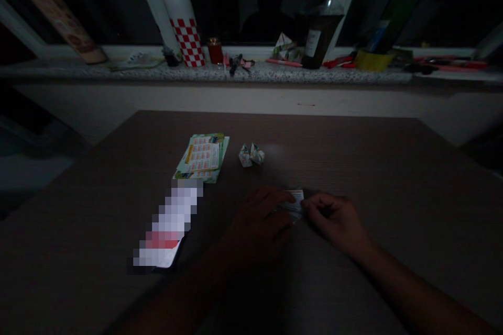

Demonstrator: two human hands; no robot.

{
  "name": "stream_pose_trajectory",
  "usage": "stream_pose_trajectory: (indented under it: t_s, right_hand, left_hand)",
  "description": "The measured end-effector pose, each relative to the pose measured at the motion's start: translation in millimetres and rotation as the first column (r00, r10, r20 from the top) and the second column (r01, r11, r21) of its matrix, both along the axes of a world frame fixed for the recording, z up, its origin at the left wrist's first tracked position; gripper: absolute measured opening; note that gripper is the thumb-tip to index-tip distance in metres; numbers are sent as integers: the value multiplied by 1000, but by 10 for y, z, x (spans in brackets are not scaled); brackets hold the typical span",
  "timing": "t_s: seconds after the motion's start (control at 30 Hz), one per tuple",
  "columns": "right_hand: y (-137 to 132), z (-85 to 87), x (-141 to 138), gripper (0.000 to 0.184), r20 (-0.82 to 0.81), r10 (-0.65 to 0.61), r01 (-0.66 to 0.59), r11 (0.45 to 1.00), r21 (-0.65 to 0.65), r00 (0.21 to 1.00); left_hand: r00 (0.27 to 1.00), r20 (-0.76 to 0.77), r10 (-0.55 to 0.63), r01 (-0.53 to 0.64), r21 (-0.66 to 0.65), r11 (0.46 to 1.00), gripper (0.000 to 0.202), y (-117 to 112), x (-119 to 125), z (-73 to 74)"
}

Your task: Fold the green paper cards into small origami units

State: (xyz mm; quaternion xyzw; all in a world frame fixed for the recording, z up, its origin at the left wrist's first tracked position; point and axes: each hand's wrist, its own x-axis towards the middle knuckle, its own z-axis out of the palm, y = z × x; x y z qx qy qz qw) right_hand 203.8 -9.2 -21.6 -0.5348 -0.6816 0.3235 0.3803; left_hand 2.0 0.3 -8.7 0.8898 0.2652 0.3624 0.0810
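Observation:
A small printed paper (297, 199), which looks folded, lies on the table (118, 167). My left hand (257, 217) rests over its left part with the fingers stretched out and a little apart, hiding much of it. At the paper's right edge, the thumb and forefinger of my right hand (334, 217) are pinched together; the other fingers are curled. Just beyond my hands stands a folded paper piece (252, 155) with two pointed halves. The light is dim, so the creases under my fingers cannot be made out.
Printed paper sheets (201, 156) lie stacked at the left, with a lit phone (168, 227), its screen blurred out, in front of them. Along the windowsill (251, 70) stand a red-checked white bottle (186, 26), a dark bottle (314, 44), a small jar (215, 51) and clutter.

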Motion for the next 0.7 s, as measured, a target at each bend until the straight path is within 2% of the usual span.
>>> stream_pose_trajectory:
  t_s: [0.2,0.27,0.37,0.5,0.6,0.7]
  right_hand:
    - [16,14,53,19,212,31,-62,988,143,977]
    - [22,20,62,21,263,25,-60,990,129,965]
    - [38,6,83,21,314,43,-57,998,38,949]
    - [52,-25,106,18,328,89,-83,996,-32,940]
    - [46,-19,97,23,332,59,-60,998,-8,941]
    - [38,8,80,25,332,-6,-11,999,49,943]
  left_hand:
    - [981,-168,-96,69,-157,985,8,8,9,9]
    - [966,-232,-115,64,-215,974,15,9,14,13]
    - [945,-305,-118,30,-279,960,22,17,18,7]
    - [934,-333,-127,37,-263,964,29,38,20,-62]
    - [934,-334,-125,55,-213,975,22,52,20,-125]
    - [930,-353,-101,25,-214,977,20,58,17,-130]
